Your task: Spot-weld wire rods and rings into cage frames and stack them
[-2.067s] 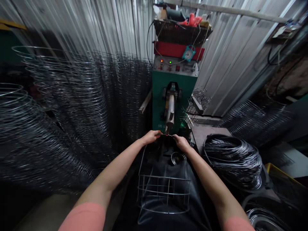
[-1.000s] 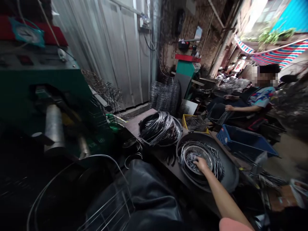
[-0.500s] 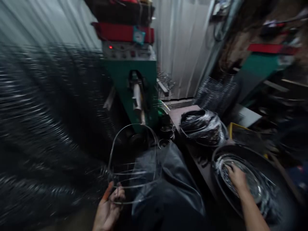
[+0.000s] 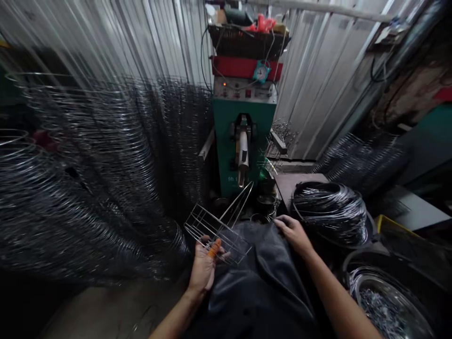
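Observation:
My left hand (image 4: 206, 261), with an orange cover on one finger, grips a wire basket frame (image 4: 215, 230) that is tilted over my lap. A thin wire loop of the frame rises toward the electrode arm (image 4: 243, 157) of a green machine (image 4: 226, 141). My right hand (image 4: 291, 230) is beside the dark apron (image 4: 264, 254), its thumb and fingers pressed together; anything between them is too small to make out.
Tall stacks of wire rings (image 4: 106, 141) fill the left side. At right are a coil of wires (image 4: 332, 207) and a metal bowl (image 4: 360, 282) with small metal pieces. Corrugated metal wall (image 4: 310, 84) stands behind.
My right hand has come away from the metal bowl toward the middle. My left hand has turned and tilted the wire frame. The view has swung left.

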Motion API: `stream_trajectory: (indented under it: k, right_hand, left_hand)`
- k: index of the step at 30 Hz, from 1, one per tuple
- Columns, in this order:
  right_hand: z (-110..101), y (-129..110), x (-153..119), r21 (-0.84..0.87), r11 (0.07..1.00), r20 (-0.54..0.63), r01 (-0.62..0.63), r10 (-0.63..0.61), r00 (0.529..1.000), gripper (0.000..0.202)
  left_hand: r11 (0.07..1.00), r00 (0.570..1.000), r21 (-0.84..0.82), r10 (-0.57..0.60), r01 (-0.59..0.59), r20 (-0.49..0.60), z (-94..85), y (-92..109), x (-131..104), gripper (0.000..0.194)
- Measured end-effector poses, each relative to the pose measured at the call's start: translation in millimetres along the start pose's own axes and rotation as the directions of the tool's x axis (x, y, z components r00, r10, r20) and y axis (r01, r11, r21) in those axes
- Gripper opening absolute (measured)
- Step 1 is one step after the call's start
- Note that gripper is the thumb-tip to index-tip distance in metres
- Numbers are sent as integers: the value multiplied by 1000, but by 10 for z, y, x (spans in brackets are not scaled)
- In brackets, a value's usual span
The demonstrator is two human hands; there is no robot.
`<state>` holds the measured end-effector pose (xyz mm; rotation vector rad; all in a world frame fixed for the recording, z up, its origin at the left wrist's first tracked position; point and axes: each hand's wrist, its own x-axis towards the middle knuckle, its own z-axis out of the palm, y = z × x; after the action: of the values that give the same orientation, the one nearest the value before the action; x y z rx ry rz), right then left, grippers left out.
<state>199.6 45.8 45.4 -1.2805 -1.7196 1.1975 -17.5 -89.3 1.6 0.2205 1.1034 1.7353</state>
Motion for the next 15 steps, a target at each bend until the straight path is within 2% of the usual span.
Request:
stream_trajectory:
  k: [3,5,9,15]
  right_hand:
    - [355,-6,331,179,983,26,-32,28,999,33]
    - [496,3,474,294,954,42,-53,42,998,33]
    - [606,19,599,432,899,108,-72,28,994,31]
    - [708,115,636,507,859,125,-75,14,992,29]
  left_hand:
    - [1000,999,5,-13,13,33,32,-140,31,51]
    - [1000,999,17,-26,25,44,24,-205,33,50]
    - [998,998,34,-53,52,26,-1,-257,44,50]
    - [996,996,37,-86,86,13,-28,-282,92,51]
